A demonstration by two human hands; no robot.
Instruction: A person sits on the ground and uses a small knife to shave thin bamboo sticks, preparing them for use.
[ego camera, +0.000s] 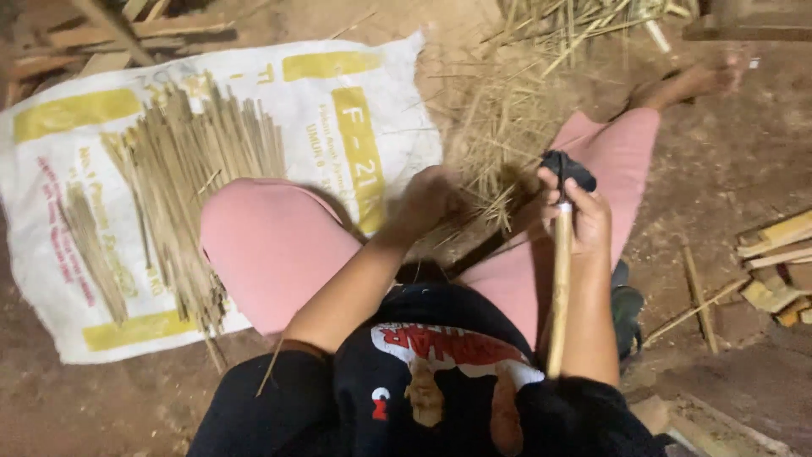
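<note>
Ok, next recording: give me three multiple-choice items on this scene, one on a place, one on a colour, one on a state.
1. Where do the thin split bamboo sticks lie?
A. on the white woven plastic sack
B. in a basket
C. on a table

2. What colour are the person's trousers?
A. blue
B. pink
C. green

3. What is the right hand doing?
A. resting open on the ground
B. gripping a long pale bamboo stick
C. holding a cup

Answers:
1 A, the sticks are spread in bundles across the sack on the dirt floor.
2 B, both legs show pink cloth.
3 B, the fingers are closed round the stick, held upright, near a dark tool at its top; the left hand is blurred beside the straw.
</note>
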